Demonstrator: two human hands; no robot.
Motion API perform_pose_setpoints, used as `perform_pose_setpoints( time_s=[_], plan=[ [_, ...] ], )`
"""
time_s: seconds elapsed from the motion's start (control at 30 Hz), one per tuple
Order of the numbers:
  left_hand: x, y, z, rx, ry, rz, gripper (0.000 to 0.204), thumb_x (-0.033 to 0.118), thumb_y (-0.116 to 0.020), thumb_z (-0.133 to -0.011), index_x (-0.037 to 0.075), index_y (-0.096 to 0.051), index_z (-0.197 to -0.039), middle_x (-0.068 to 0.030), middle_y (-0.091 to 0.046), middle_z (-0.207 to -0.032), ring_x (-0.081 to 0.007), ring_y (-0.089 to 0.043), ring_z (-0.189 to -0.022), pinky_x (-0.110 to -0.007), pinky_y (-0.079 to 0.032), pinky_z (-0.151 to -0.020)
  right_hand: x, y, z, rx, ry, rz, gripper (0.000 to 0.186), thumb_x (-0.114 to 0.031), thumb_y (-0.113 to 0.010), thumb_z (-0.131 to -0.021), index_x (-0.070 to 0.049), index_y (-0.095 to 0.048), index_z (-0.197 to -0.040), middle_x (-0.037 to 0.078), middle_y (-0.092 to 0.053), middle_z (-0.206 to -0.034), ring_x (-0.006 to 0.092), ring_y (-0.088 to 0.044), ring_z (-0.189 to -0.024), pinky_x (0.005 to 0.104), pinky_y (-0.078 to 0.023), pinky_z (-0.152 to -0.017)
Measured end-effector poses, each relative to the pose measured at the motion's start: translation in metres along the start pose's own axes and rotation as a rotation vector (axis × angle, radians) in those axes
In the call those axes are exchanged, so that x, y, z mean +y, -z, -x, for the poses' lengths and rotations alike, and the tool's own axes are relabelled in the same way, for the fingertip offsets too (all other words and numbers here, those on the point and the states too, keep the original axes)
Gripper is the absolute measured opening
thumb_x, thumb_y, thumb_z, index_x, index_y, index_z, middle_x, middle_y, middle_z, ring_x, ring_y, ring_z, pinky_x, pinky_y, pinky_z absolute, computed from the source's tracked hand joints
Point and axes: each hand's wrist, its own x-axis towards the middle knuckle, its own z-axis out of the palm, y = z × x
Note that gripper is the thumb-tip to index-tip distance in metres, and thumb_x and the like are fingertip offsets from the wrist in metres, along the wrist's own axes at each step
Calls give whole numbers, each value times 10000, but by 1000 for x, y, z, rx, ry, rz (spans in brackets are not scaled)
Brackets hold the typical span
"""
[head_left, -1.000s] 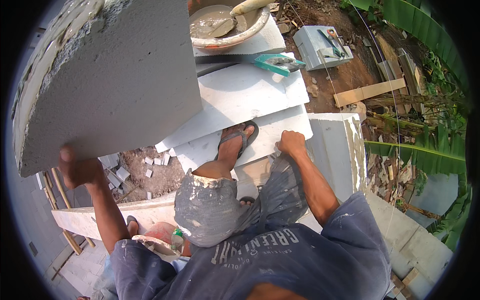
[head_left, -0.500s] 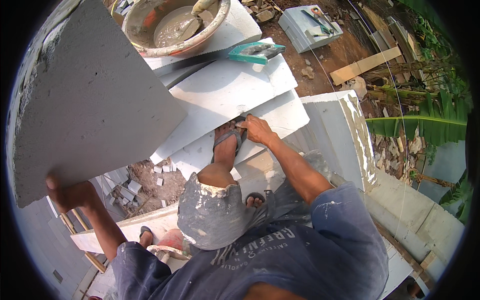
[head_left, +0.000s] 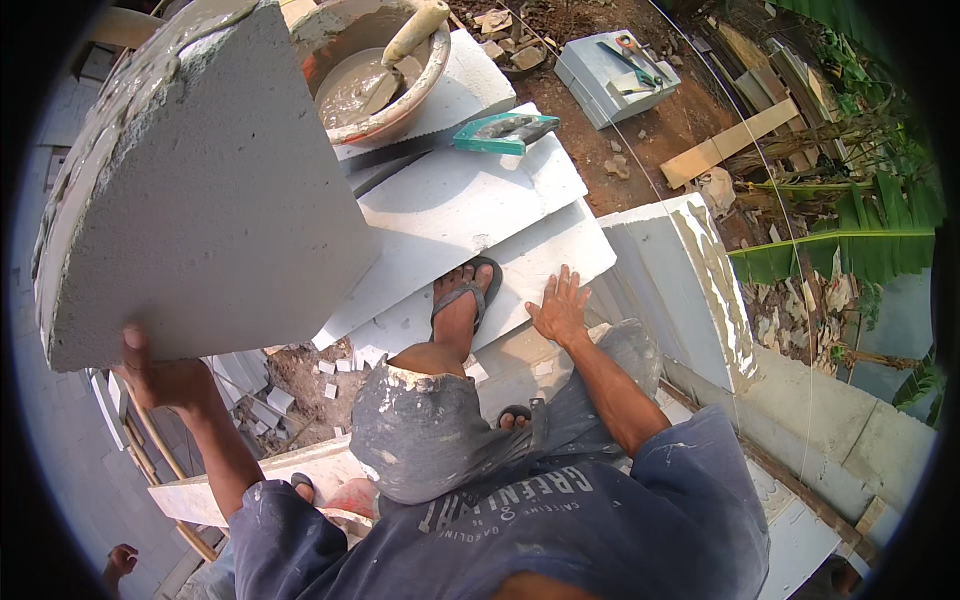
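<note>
Near held block (head_left: 210, 210), basin (head_left: 437, 75) and saw (head_left: 466, 139)

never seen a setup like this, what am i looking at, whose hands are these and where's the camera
There's no machine here: these are a person's own bare hands. The camera is worn on their head, looking down; its fisheye lens bends straight edges near the rim. The left hand grips the lower edge of a big grey block, thumb on its face; wet mortar coats another side. The right hand is open, fingers spread over a white block, where a sandalled foot also stands. On the block above lies a green-handled saw, and beyond it stands a bowl of wet mix with a tool in it.
</note>
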Motion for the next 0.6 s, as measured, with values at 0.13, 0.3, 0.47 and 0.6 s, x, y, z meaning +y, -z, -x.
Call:
perform_pose_setpoints(
  time_s=[0.13, 0.3, 0.47, 0.6],
  plan=[
    [49, -23, -17, -21, 178, 134, 632, 330, -709, -765, -63, -520, -1222, -159, -586, -1048, -273, -619, -933, -374, -514, -794, -19, 35, 19, -227, 197, -4, 553, -432, -600, -885, 35, -630, -1181, 258, -362, -1436, 459, -278, -1342, 635, -231, -1066],
    [91, -44, -37, -31, 383, 316, 878, 423, -808, -635, -30, -465, -1305, -164, -574, -1116, -290, -590, -1044, -418, -483, -879, -20, 85, 5, 150, 199, -338, 336, -303, -683, -849, 32, -669, -852, 204, -590, -1036, 391, -523, -1003, 490, -406, -884],
    [113, -59, -50, -32, 259, 348, 952, 451, -794, -622, -7, -414, -1365, -228, -525, -1237, -328, -547, -1148, -439, -421, -1003, -50, 169, -19, 306, 295, -650, 252, -192, -670, -864, 35, -601, -781, 170, -575, -912, 350, -531, -837, 445, -422, -757],
    [90, -58, -59, -181, -80, 88, 1060, 418, -791, -621, 41, -251, -1451, -234, -436, -1344, -372, -490, -1223, -481, -389, -1043, -124, 280, 4, 412, 859, -577, 88, -32, -668, -814, 22, -599, -807, 148, -595, -942, 312, -568, -812, 398, -447, -748]
  ],
)
